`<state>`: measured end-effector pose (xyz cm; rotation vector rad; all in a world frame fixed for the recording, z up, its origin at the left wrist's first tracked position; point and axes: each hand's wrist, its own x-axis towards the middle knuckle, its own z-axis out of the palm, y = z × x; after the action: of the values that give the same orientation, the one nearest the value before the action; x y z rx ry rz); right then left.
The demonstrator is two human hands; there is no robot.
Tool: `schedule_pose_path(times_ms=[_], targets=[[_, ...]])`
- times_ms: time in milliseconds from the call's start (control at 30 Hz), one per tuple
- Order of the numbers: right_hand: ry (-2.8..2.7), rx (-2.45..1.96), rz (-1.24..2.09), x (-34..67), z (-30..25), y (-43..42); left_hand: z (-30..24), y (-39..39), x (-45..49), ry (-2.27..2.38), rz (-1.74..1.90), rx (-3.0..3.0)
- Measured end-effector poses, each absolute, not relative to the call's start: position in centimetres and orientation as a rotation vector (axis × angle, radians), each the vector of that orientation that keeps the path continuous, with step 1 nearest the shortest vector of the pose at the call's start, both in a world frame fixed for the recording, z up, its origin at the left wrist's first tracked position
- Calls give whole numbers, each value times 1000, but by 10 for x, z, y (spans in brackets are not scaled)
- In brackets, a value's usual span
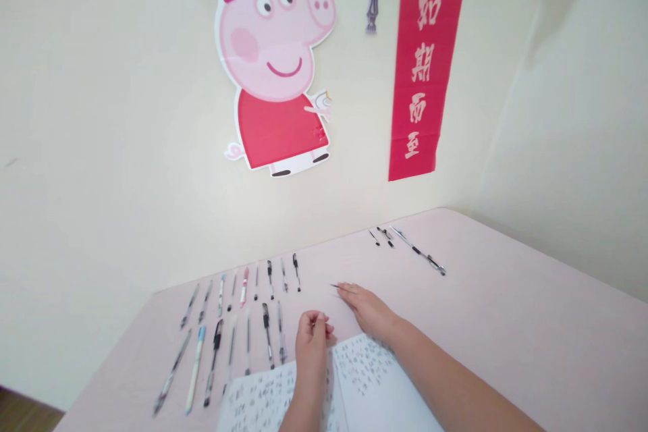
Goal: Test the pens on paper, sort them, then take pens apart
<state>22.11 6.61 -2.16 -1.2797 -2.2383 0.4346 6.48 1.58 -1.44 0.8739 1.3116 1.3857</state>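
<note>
One thin dark stick (333, 285) lies on the pink tabletop (506, 324) at the fingertips of the right hand (367, 307), its free end sticking out between nine and ten o'clock, with twelve toward the wall. Its long axis runs almost crosswise, from about three to nine. The right hand is nearer, touching it with fingers laid close together; I cannot tell whether they pinch it or merely press it down. From the stick, the left hand (311, 332) sits at seven o'clock, fingers curled inward, and whether it holds anything is hidden. Toward nine to ten o'clock stands the row's closest black-capped pen (296, 270), well apart, its axis running roughly twelve to six. An open notebook (377, 398) spreads around five o'clock, beneath the forearms.
</note>
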Motion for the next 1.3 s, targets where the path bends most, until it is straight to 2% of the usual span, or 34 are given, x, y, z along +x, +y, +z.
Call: schedule_pose_path(times_ms=[200,633,967,1300], targets=[[-2105,-1348,402,254,-41,82,-15,16,66,1318,1371,889],[-1820,-1875,73,343,-64,98,-15,15,65,1260,1376,857],[-1720,-2000,-108,365,-67,101,-16,15,65,1284,1357,881],[-1656,-2011,-131,374,-68,103,-10,12,66,1305,1345,883]])
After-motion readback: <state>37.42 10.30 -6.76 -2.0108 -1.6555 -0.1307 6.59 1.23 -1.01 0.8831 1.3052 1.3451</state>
